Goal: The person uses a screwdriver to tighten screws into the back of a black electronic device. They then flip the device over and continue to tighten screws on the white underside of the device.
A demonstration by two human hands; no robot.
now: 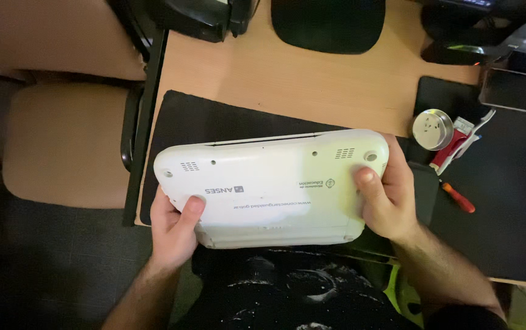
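Both hands, left and right, grip the upturned white laptop, hiding its edges. A round tin and orange screwdriver lie rightward on the worktop.

**Work Area: Desk, Seating and Lighting**

We see a light wooden desk running across the upper part of the view. A dark mat covers its near-left section, and a second dark mat covers the right end. A black mouse pad lies at the far edge. Left of the desk stands a beige padded chair with a dark frame. The floor below is dark. Lighting is dim and warm overall.
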